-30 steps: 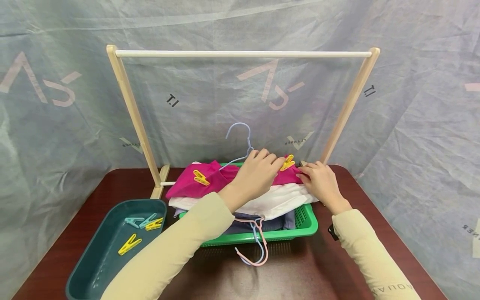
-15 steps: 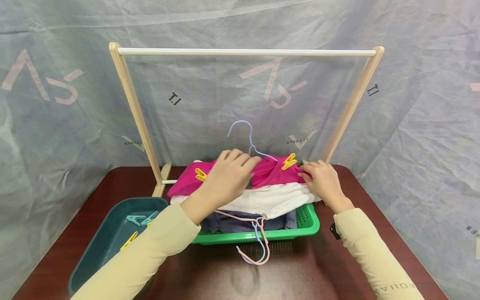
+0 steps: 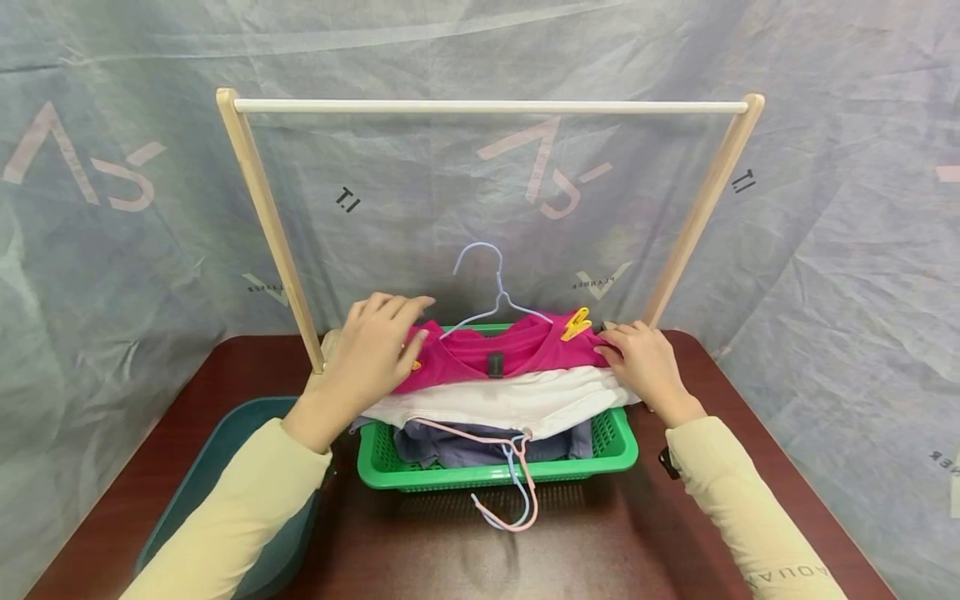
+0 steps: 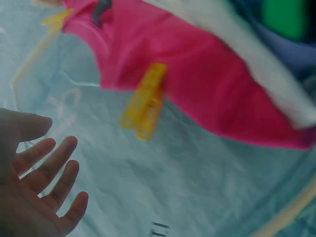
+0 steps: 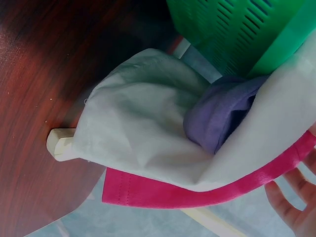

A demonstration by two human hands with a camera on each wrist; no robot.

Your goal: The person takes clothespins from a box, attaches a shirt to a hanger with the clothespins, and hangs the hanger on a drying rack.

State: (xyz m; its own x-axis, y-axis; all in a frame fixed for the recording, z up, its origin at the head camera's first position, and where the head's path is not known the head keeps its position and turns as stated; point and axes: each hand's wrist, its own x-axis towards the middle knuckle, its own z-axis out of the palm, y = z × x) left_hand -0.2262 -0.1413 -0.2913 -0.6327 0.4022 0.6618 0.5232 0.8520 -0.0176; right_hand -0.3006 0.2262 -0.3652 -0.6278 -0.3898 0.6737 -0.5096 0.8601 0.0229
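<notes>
A magenta T-shirt (image 3: 585, 353) lies on a white garment (image 3: 480, 402) over a green basket (image 3: 487, 477). A light blue hanger (image 3: 498, 283) sits in its neckline with the hook up. Near the shirt's right shoulder stands a yellow clothespin (image 3: 577, 324). My left hand (image 3: 367, 358), fingers spread, hovers by the left shoulder and mostly hides a second yellow clothespin (image 4: 144, 101) in the head view. The left wrist view shows a gap between that hand and the shirt. My right hand (image 3: 642, 362) pinches the shirt's right edge; its thumb is partly hidden.
A wooden rack with a white rod (image 3: 487, 107) stands behind the basket. A dark teal tray (image 3: 202, 475) is at the left, partly under my sleeve. Pink and blue hanger hooks (image 3: 525, 498) overhang the basket's front. Dark blue cloth (image 3: 465, 450) lies beneath the white garment.
My left hand has moved left from the right clothespin, across the collar, to the shirt's left shoulder, uncovering the neckline and hanger. My right hand has stayed at the right edge.
</notes>
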